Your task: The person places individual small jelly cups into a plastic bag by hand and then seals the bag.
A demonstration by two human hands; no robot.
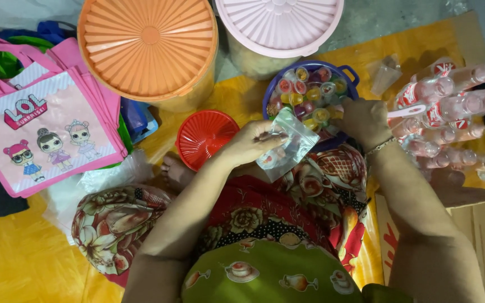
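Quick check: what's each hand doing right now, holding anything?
Left hand: closed on a small clear plastic bag.
Right hand: closed, reaching into the blue bowl of jelly cups; what it grips cannot be told.

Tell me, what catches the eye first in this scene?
Probably the big orange ribbed lid at the top, with a pale pink lid beside it. In the middle, the left hand holds a small clear plastic bag while the right hand reaches into a blue bowl of colourful jelly cups. A pink cartoon tote bag lies on the left.
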